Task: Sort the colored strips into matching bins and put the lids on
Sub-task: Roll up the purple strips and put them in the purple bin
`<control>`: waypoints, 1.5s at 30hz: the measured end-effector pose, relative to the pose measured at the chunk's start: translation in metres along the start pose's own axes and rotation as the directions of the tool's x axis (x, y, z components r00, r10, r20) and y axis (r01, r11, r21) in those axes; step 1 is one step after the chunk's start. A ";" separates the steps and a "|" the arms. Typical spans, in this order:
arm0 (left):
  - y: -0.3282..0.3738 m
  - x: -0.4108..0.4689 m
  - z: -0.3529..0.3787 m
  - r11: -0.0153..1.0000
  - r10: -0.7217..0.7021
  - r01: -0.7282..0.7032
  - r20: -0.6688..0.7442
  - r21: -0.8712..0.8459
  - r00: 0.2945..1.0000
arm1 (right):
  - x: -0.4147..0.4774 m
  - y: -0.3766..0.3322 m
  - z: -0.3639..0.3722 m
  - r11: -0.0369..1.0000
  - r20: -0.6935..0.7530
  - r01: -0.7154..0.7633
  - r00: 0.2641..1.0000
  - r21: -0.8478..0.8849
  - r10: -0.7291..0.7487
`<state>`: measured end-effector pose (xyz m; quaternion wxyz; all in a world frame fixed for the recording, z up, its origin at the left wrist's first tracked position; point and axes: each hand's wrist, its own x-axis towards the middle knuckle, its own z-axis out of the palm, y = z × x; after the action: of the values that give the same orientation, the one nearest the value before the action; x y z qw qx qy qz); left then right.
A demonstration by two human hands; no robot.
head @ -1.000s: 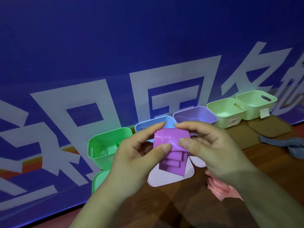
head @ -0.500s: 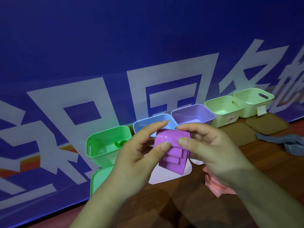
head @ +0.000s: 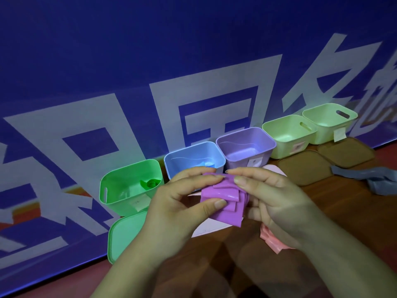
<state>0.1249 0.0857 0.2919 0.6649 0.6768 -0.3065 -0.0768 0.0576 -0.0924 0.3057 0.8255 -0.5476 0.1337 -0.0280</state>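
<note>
Backdrop: big blue banner (head: 150, 50) fills the upper and left of the frame and runs along the far edge of the tabletop (head: 343, 203). Large white characters (head: 165, 104) are printed across it, cropped at the left and right frame edges. Small orange-red patch (head: 25, 209) in the print, far left, low down. Tabletop is dark brown wood grain, visible at right and along the bottom, with soft shadows near bottom centre. Reddish band (head: 385, 150) at far right where the banner meets the surface; can't tell what it is.
</note>
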 end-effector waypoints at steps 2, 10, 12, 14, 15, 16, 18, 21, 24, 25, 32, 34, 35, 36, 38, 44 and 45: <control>-0.005 0.009 0.011 1.000 -0.021 0.022 -0.034 0.019 0.999 | 0.008 0.001 -0.011 0.998 -0.037 0.062 0.997 -0.013 -0.063; -0.016 0.072 0.072 0.970 -0.229 0.214 -0.132 -0.116 0.965 | 0.053 -0.011 -0.080 0.896 -0.016 0.341 0.933 -0.285 -0.360; -0.021 0.091 0.090 0.958 -0.263 0.244 -0.124 -0.149 0.957 | 0.070 -0.016 -0.102 0.868 -0.026 0.357 0.921 -0.346 -0.389; -0.029 0.111 0.107 0.952 -0.277 0.253 -0.128 -0.174 0.952 | 0.086 -0.023 -0.124 0.866 -0.036 0.344 0.923 -0.364 -0.382; -0.034 0.121 0.115 0.950 -0.276 0.250 -0.128 -0.189 0.953 | 0.094 -0.027 -0.134 0.870 -0.033 0.337 0.928 -0.360 -0.372; -0.040 0.130 0.121 0.949 -0.270 0.243 -0.124 -0.201 0.955 | 0.103 -0.031 -0.143 0.880 -0.033 0.323 0.934 -0.348 -0.356; -0.053 0.147 0.134 0.961 -0.237 0.216 -0.109 -0.175 0.965 | 0.121 -0.039 -0.162 0.921 -0.055 0.267 0.954 -0.286 -0.293; -0.074 0.172 0.150 0.981 -0.177 0.165 -0.132 -0.099 0.975 | 0.149 -0.044 -0.189 0.955 -0.046 0.197 0.976 -0.221 -0.212; -0.096 0.197 0.161 0.980 -0.199 0.198 -0.176 -0.020 0.964 | 0.181 -0.041 -0.213 0.958 0.011 0.179 0.983 -0.223 -0.182; -0.106 0.205 0.162 0.975 -0.209 0.218 -0.184 0.032 0.961 | 0.192 -0.039 -0.221 0.953 0.022 0.180 0.983 -0.244 -0.180; -0.200 0.286 0.158 0.725 -0.237 0.296 -0.177 0.623 0.955 | 0.297 0.012 -0.312 0.399 0.062 0.155 0.970 -0.904 -0.236; -0.232 0.315 0.159 0.613 -0.331 0.271 -0.069 0.742 0.941 | 0.322 0.028 -0.333 0.143 0.117 0.153 0.966 -0.978 -0.230; -0.248 0.328 0.161 0.560 -0.389 0.253 -0.019 0.789 0.921 | 0.332 0.036 -0.341 0.050 0.120 0.133 0.972 -0.990 -0.201; -0.268 0.339 0.162 0.497 -0.458 0.237 0.021 0.835 0.889 | 0.341 0.042 -0.348 -0.020 0.111 0.110 0.980 -0.994 -0.168; -0.301 0.355 0.168 0.393 -0.563 0.185 0.077 0.901 0.823 | 0.351 0.054 -0.358 -0.097 0.087 0.076 0.989 -0.992 -0.122; -0.363 0.370 0.183 0.339 -0.636 0.033 0.203 0.940 0.745 | 0.357 0.066 -0.369 -0.109 0.139 0.124 0.980 -0.986 -0.145; -0.366 0.372 0.185 0.325 -0.647 0.028 0.201 0.945 0.736 | 0.357 0.067 -0.370 -0.110 0.144 0.128 0.978 -0.986 -0.153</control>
<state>0.4427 -0.2906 0.0388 0.0375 0.9181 -0.3161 -0.2361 0.3015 -0.4665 0.0418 0.1426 -0.9880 0.0589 -0.0116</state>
